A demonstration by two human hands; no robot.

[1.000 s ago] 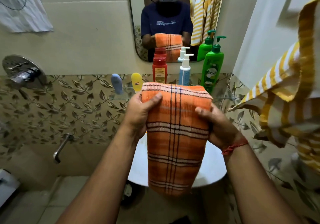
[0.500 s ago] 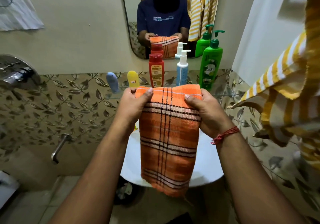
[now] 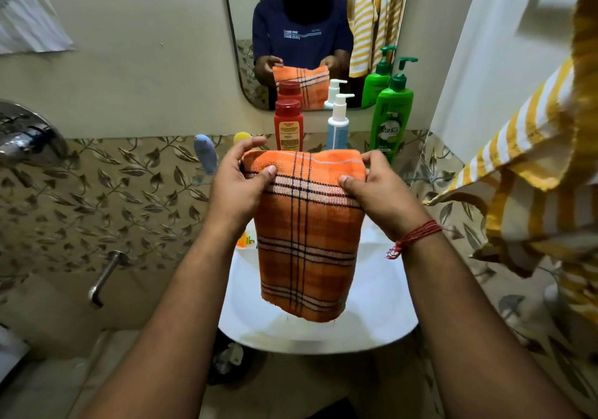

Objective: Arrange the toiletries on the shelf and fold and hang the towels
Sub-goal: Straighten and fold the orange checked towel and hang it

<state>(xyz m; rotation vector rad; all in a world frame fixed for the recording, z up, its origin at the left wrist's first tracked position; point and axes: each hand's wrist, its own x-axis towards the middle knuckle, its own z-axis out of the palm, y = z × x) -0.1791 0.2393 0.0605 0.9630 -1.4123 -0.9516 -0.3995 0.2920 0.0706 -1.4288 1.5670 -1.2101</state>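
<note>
A folded orange plaid towel (image 3: 307, 240) hangs in front of me over the white basin (image 3: 382, 315). My left hand (image 3: 236, 185) pinches its upper left corner and my right hand (image 3: 378, 189) pinches its upper right corner, thumbs on the near face. Behind the towel, on a glass shelf, stand a red bottle (image 3: 288, 124), a white and blue pump bottle (image 3: 338, 124) and a green pump bottle (image 3: 392, 111). A blue tube (image 3: 205, 153) and a yellow tube (image 3: 242, 138) stand left of them. A yellow and white striped towel (image 3: 543, 166) hangs at the right.
A mirror (image 3: 310, 30) above the shelf reflects me and the bottles. A chrome tap fitting (image 3: 26, 137) is on the left wall, with a spout (image 3: 103, 279) lower down. A small orange item (image 3: 244, 240) lies at the basin's left edge. White cloth (image 3: 29, 20) hangs top left.
Both hands have shifted their grip up to the towel's top corners, and the towel has come down slightly. It now hangs shorter and neater.
</note>
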